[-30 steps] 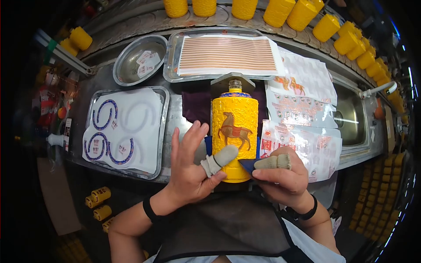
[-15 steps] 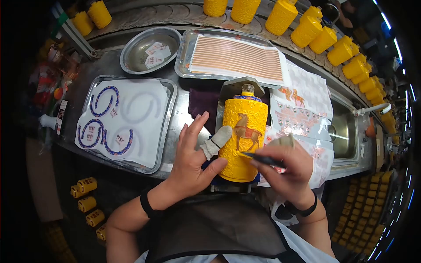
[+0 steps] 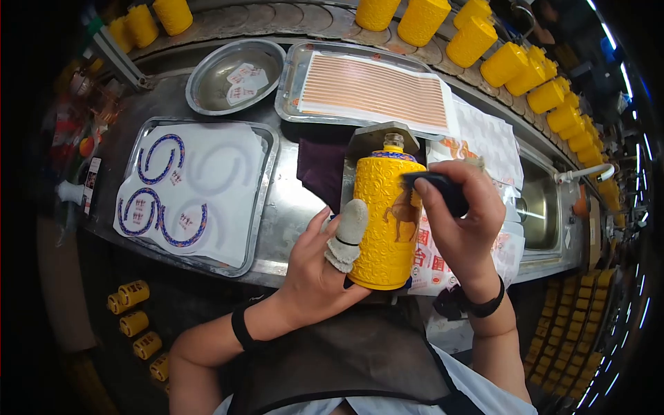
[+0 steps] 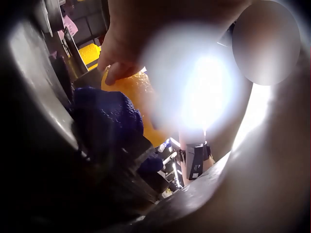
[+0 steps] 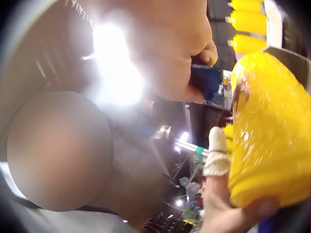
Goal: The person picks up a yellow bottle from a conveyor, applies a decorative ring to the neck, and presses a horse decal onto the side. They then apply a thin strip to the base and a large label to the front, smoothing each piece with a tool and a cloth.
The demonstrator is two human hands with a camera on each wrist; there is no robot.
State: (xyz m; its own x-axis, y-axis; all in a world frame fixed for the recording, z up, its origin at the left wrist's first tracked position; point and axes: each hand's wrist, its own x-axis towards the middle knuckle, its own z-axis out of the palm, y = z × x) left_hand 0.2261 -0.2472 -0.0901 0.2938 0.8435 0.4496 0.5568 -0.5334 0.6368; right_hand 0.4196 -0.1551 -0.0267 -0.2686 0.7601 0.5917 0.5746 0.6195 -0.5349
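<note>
A yellow embossed bottle with a clear neck and a brown horse picture leans on a stand, neck pointing away from me. My left hand grips its lower left side, the thumb along the base. One finger of that hand wears a pale cloth finger cot, lying against the bottle. My right hand pinches a dark blue scraper, its edge at the horse's head. In the right wrist view the scraper appears beside the bottle. Dark blue padding shows under the bottle in the left wrist view.
At the left lies a tray of blue ring-shaped decals. Behind are a metal bowl with paper pieces and a tray with a brown-striped sheet. Printed sheets and a sink are on the right. Yellow bottles line the conveyor.
The bottle has turned, so the horse faces further right. My right hand has moved the scraper up from below the horse to its head. My left hand has closed round the bottle's lower side.
</note>
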